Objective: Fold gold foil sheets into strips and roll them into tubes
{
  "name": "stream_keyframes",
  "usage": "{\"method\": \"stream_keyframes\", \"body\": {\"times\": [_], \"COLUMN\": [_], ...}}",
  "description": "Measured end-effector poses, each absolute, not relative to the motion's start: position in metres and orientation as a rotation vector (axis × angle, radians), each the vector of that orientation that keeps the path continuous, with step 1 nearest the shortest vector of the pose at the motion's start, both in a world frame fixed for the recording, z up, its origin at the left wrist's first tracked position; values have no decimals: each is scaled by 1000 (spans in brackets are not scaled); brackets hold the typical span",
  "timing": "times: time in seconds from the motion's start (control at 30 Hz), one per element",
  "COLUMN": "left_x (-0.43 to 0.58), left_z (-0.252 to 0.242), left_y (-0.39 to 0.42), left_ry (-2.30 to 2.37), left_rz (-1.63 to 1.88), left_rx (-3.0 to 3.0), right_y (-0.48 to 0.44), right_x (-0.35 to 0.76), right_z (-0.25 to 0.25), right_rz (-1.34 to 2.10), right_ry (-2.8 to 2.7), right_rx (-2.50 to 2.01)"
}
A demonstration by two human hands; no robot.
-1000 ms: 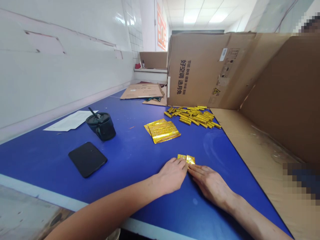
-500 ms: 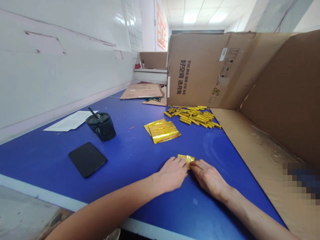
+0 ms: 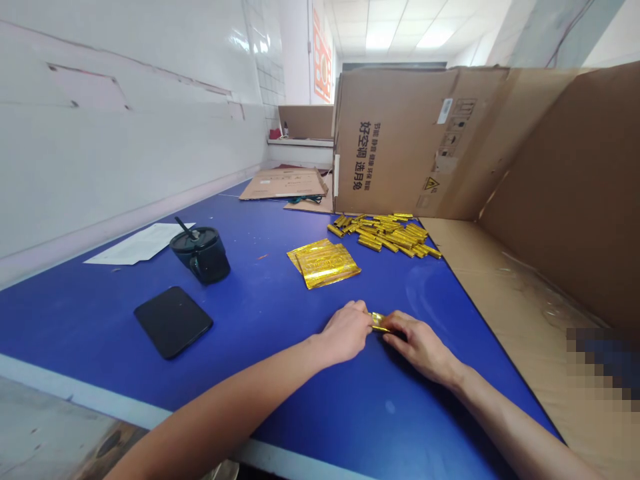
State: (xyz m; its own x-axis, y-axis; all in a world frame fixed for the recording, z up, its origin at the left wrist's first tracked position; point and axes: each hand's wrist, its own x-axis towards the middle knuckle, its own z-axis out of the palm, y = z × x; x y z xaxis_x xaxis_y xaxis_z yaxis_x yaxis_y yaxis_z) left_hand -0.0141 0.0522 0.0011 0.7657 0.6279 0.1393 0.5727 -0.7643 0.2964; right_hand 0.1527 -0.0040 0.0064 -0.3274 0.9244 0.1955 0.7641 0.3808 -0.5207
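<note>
Both hands meet over the bench (image 3: pixel 270 307), and between them sits the foil (image 3: pixel 379 321), a small shiny gold strip near the front edge! The left hand (image 3: pixel 347 332) has its fingers curled narrow on the strip's left end, thumb out of sight. Over on the other end, the right hand (image 3: pixel 420 350) holds it too, fingers bent over the top, thumb underneath, just a slim gap between. Beyond them, two or more gold sheets (image 3: pixel 330 265) lie flat, overlapping. Farther back, a heap of gold tubes (image 3: pixel 390 235) lies before the big box (image 3: pixel 400 140). Out left, a dark mug (image 3: pixel 203 257) stands near a black tablet (image 3: pixel 173 322), white paper (image 3: pixel 137 243) behind it.
</note>
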Motion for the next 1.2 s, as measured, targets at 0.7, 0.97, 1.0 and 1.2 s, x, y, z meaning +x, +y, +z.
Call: {"method": "stream_keyframes", "body": {"times": [0.7, 0.97, 1.0, 1.2], "left_x": [4, 5, 5, 4], "left_z": [3, 5, 6, 8], "left_y": [82, 76, 74, 71], "left_ry": [1229, 1283, 1287, 1286], "left_rz": [289, 243, 241, 210], "left_rx": [2462, 2511, 2517, 2515], "right_y": [32, 32, 32, 32], "right_x": [155, 153, 153, 153], "right_z": [0, -1, -1, -3], "right_rz": [678, 622, 608, 547], "right_ry": [-1767, -1786, -1791, -1803], "right_rx": [-1810, -1826, -1821, -1769]}}
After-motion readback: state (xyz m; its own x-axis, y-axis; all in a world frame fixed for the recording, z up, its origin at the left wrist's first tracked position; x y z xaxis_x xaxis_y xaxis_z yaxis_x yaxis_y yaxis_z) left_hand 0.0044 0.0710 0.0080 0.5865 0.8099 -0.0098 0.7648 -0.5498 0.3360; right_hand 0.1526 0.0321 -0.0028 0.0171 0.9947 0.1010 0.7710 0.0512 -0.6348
